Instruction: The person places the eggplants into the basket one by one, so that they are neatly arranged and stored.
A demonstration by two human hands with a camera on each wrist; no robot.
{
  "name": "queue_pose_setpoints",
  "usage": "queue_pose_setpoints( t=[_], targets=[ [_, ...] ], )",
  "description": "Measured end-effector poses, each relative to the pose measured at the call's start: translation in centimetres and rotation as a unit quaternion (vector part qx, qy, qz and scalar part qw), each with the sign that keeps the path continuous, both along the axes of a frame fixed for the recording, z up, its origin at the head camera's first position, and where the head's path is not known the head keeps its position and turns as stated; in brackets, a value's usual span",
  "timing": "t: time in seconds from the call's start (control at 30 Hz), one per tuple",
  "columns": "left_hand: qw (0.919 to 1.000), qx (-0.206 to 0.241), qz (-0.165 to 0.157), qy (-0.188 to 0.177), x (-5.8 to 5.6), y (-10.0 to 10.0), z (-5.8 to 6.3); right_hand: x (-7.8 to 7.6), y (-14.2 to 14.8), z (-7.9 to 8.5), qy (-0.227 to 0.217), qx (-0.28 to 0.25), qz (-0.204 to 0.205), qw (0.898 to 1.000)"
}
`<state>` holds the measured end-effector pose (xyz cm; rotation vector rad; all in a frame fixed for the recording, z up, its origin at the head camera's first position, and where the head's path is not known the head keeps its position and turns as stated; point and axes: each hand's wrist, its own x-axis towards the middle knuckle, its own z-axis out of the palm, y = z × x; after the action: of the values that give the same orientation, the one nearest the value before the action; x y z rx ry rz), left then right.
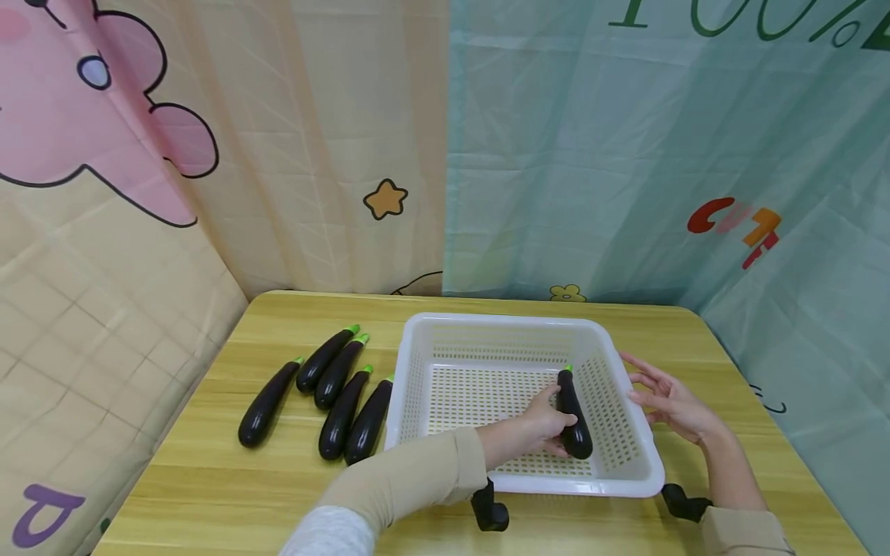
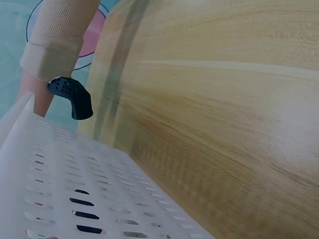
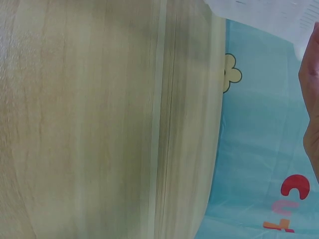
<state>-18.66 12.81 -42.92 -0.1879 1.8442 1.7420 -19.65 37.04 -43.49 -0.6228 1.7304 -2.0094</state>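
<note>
My left hand (image 1: pixel 544 421) reaches into the white plastic basket (image 1: pixel 501 484) and grips a dark purple eggplant (image 1: pixel 574 421) with a green stem end. The eggplant lies lengthwise near the basket's right wall, stem pointing away from me. Outside that wall, my right hand (image 1: pixel 670 401) touches the rim with its fingers loosely extended. In the left wrist view the perforated basket wall (image 2: pixel 114 174) hides most of the left hand. The right wrist view catches the edge of the right hand (image 3: pixel 311 99) beside a corner of the basket (image 3: pixel 264 15).
Left of the basket, several eggplants (image 1: pixel 271 403) lie on the wooden table (image 1: pixel 208 494), the closest one (image 1: pixel 368 423) right at the basket's wall. Printed curtains (image 1: pixel 556 154) hang behind the table. Black wrist devices (image 1: pixel 490 510) sit at both forearms.
</note>
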Motion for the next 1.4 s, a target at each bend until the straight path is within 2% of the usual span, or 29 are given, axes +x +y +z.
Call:
queue_pose_setpoints(
  t=[0.2,0.33,0.63,1.17,1.4],
  targets=[
    [0.9990,-0.031,-0.033,-0.005,-0.21,-0.49,-0.07,-0.02,0.00,0.12,0.003,0.003,0.000,1.000],
    [0.9983,-0.038,-0.043,-0.004,-0.26,-0.57,-0.18,0.03,-0.01,0.25,0.004,0.003,0.002,1.000],
    [0.9987,-0.031,-0.040,-0.009,-0.39,-0.17,-0.76,0.08,-0.01,0.30,0.004,0.003,0.004,1.000],
    [0.9992,-0.014,-0.037,-0.009,0.06,0.33,-0.75,0.00,0.02,0.21,0.009,-0.003,0.013,1.000],
    [0.9989,-0.014,-0.040,-0.018,-0.06,0.22,-0.31,-0.02,0.08,0.16,0.006,0.001,0.012,1.000]
  ],
)
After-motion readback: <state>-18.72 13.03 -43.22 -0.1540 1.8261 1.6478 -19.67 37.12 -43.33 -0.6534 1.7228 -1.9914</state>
